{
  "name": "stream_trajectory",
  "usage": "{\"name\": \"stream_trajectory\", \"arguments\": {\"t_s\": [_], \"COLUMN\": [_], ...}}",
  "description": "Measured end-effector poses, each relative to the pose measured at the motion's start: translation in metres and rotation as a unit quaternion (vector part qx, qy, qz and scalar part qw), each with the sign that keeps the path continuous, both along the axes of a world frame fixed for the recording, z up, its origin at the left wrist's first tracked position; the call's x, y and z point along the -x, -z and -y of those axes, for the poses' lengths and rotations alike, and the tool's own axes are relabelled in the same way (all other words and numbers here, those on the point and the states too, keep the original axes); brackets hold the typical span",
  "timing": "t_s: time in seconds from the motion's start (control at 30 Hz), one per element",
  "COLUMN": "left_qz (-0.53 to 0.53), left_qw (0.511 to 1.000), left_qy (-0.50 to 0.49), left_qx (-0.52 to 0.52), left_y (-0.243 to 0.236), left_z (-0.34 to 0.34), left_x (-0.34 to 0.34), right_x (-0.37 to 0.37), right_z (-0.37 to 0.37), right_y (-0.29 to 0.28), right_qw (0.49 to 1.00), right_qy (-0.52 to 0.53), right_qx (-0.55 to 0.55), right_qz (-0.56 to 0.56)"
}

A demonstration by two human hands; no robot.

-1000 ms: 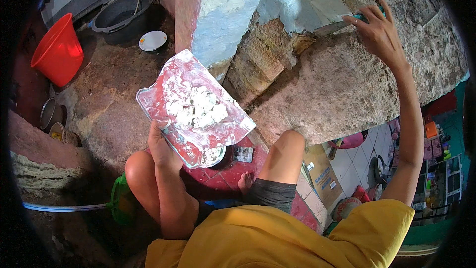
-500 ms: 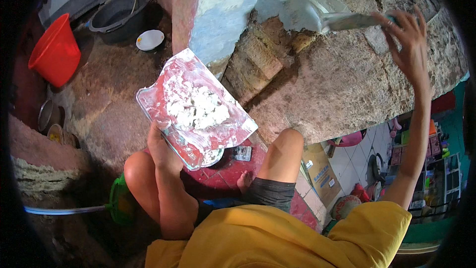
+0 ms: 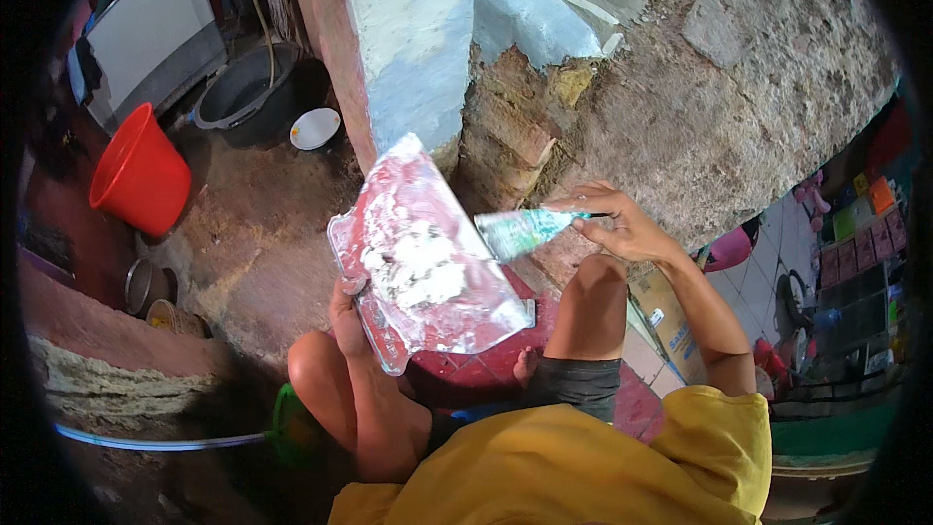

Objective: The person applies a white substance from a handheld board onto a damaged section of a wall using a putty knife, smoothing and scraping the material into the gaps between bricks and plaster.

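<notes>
My left hand (image 3: 348,314) grips the left edge of a flat reddish board (image 3: 468,329), which tilts above my knees. White putty (image 3: 420,267) lies heaped on the middle of the board and is smeared toward its edges. A putty knife (image 3: 523,231) with a wide, smeared blade is held in my right hand (image 3: 630,224). Its blade is at the board's right edge; whether it touches the board I cannot tell. Beyond the board stands a pillar (image 3: 403,49) painted white and pale blue, with a smooth grey-blue patch (image 3: 536,15) beside broken masonry (image 3: 510,126).
Rough stone (image 3: 671,126) spreads to the far right. At left are a red bucket (image 3: 146,175), a black tub (image 3: 253,102) and a white plate (image 3: 315,128). A pale hose (image 3: 165,440) runs at lower left. Cardboard (image 3: 671,316) and household items lie at right.
My right hand has brought the putty knife down and left from the patched wall to the board. The view has shifted, and the board now appears lower and further right.
</notes>
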State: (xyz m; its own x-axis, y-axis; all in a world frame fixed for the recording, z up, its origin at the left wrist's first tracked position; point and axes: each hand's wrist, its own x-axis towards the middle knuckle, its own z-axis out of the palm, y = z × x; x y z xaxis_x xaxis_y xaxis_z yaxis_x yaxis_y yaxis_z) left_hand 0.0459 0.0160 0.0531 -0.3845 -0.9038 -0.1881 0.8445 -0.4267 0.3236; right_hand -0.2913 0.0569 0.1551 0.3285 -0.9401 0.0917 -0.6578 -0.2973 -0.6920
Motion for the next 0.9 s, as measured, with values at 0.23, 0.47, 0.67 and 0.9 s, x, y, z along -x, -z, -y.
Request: {"name": "stream_trajectory", "arguments": {"t_s": [0.23, 0.47, 0.67, 0.9], "left_qz": [0.025, 0.091, 0.014, 0.064], "left_qw": [0.997, 0.994, 0.999, 0.997], "left_qy": [-0.058, -0.046, -0.037, -0.029], "left_qx": [0.046, 0.027, 0.034, 0.026], "left_y": [-0.009, 0.009, -0.014, -0.012], "left_z": [0.014, 0.003, 0.002, -0.003], "left_x": [-0.021, 0.017, 0.011, 0.016], "right_x": [0.008, -0.064, -0.056, -0.057], "right_z": [-0.029, 0.002, -0.011, -0.007], "right_y": [0.060, 0.076, 0.124, 0.110], "right_qw": [0.942, 0.923, 0.975, 0.909], "right_qy": [0.248, 0.062, 0.059, 0.146], "right_qx": [0.042, 0.015, -0.048, -0.028], "right_qz": [0.222, 0.380, 0.208, 0.390]}}
